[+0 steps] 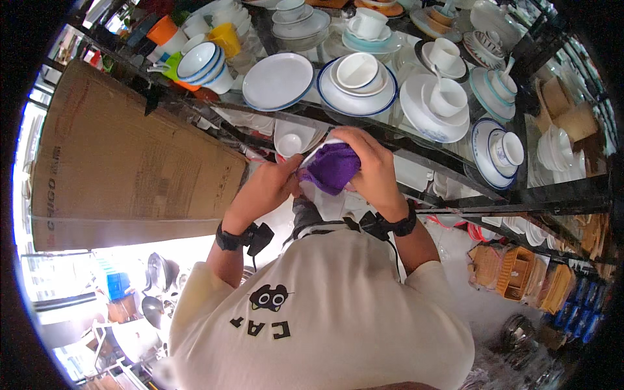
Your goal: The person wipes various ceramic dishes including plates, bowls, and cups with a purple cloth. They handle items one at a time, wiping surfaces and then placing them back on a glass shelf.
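Both my hands are raised in front of my chest, before a shelf of tableware. A purple cloth (332, 168) lies bunched in a white dish (319, 146), of which only parts of the rim and side show. My left hand (273, 183) pinches the dish and the cloth's edge at the left. Around the far and right side of the same dish curls my right hand (371, 163), its fingers over the rim. Just beyond the hands, on the shelf, are a flat blue-rimmed plate (278, 82) and a stack of blue-rimmed plate and bowls (357, 73).
The dark shelf edge (419, 136) runs close beyond my hands. More cups, bowls and plates (435, 105) stand along it. At left rises a large cardboard box (126, 165). Lower right are wicker baskets (516, 273); pans (153, 312) hang lower left.
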### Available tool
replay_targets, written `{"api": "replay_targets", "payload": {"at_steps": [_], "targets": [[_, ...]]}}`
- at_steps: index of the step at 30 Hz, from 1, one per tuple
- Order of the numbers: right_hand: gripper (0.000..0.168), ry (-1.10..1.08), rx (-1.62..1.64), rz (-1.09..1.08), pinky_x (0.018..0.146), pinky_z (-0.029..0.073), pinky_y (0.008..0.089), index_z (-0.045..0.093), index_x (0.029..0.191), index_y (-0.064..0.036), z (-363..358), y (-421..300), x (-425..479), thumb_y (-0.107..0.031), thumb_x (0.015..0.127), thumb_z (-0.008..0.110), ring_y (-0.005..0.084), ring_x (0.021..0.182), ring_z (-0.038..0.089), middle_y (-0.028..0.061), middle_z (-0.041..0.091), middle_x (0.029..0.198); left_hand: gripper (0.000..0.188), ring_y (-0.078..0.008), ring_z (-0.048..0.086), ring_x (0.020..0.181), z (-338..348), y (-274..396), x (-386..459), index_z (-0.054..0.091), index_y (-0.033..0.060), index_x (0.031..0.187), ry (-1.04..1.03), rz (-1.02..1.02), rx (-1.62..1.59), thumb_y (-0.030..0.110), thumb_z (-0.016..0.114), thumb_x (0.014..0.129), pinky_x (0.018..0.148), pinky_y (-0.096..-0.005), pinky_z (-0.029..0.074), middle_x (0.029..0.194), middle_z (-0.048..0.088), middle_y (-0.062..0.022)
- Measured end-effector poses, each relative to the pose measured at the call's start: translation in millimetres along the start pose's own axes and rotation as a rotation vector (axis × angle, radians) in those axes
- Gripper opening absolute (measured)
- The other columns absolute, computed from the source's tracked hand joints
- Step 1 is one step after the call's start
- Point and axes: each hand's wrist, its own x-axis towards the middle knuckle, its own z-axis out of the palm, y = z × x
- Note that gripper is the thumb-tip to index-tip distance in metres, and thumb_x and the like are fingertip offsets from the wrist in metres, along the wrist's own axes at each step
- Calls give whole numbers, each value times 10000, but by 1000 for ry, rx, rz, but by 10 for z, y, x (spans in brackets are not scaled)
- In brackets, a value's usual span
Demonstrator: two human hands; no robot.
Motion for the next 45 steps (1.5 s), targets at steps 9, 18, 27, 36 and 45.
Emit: {"api": "replay_targets", "payload": {"at_steps": [9, 18, 27, 36, 45], "targets": [[698, 145, -248, -103, 790, 573, 406, 587, 1274, -102, 117, 64, 10, 30, 613, 765, 334, 994, 666, 136, 619, 1154, 147, -309, 682, 666, 0, 18, -52, 540, -18, 1037, 84, -57, -46, 42, 491, 911, 601, -368, 511, 668, 665, -134], [620, 439, -308, 47, 868, 512, 419, 664, 1194, -178, -171, 109, 61, 62, 626, 723, 344, 1084, 597, 121, 543, 1238, 338, -115, 636, 590, -10, -49, 88, 579, -38, 1001, 91, -161, -398, 270, 453, 1058, 568, -276, 488, 622, 616, -57], [674, 213, -39, 151, 946, 422, 473, 471, 1278, -17, 160, -8, -6, 43, 643, 690, 423, 1122, 490, 215, 451, 1151, 295, -120, 613, 623, 220, 14, 337, 516, -6, 1033, -86, -54, -513, 277, 441, 1063, 564, -286, 476, 685, 600, -53], [639, 46, 570, 428, 854, 507, 328, 463, 1296, -14, 206, 41, -45, -305, 822, 777, 209, 959, 636, 123, 643, 1054, 321, -100, 541, 594, 239, -71, 285, 518, 18, 964, -111, -163, -435, 318, 452, 1058, 539, -282, 458, 674, 538, -15], [479, 484, 5, 188, 821, 527, 380, 570, 1127, -38, -161, -82, 119, -168, 742, 823, 286, 931, 659, 140, 639, 1042, 356, -65, 438, 595, 131, 4, 326, 544, 36, 1176, 72, -121, -484, 351, 421, 1065, 534, -251, 424, 680, 453, 39]]}}
